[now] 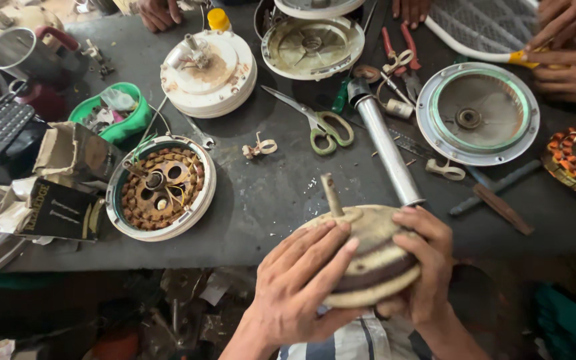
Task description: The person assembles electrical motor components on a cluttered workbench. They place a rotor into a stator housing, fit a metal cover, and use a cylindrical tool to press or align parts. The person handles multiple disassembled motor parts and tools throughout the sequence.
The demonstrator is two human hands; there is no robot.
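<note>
Fan motor housing [375, 257] with its shaft pointing up, I'm gripping it at the workbench [268, 200] edge, left hand [301, 287] fingers spreading over its top, right hand [425, 267] fingers curling round its far side, scissors [321, 123] lying well beyond my fingertips.

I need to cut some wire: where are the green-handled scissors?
In the head view the scissors lie at the table's centre, just left of the metal tube.

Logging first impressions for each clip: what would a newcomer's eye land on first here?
Both hands, left hand and right hand, grip a round cream motor housing at the bench's near edge, its shaft pointing up. To the left on the dark bench lies an opened motor with copper windings; green-handled scissors lie mid-bench.
</note>
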